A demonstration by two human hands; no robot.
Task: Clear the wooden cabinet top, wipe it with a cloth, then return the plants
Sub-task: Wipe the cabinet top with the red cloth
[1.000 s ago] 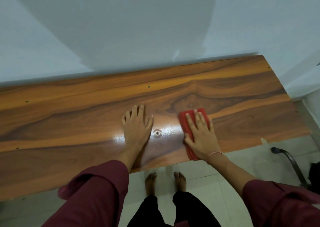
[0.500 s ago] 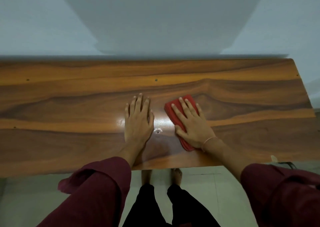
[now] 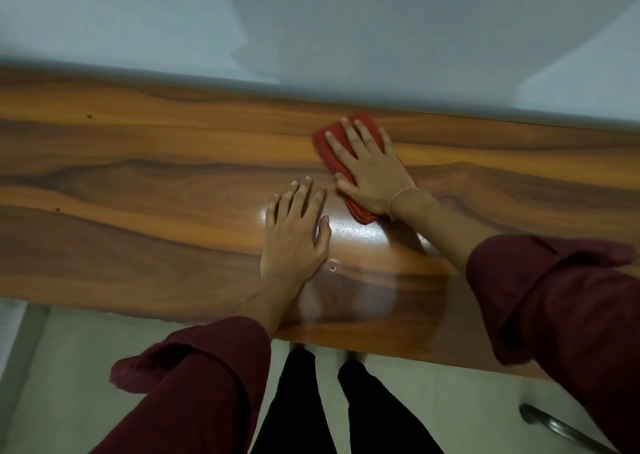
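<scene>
The glossy wooden cabinet top runs across the view against a pale wall. My right hand lies flat with straight, spread fingers on a folded red cloth, pressing it onto the wood near the back edge. My left hand rests palm down on the bare wood just in front of and left of the cloth, fingers straight. No plants are in view.
A pale wall stands directly behind the cabinet. Light floor tiles lie in front of it, with my legs below. A dark curved metal bar shows on the floor at the bottom right.
My right hand has pushed the red cloth away from me, from the middle of the top toward the back edge. My left hand stays flat on the wood. The view has tilted.
</scene>
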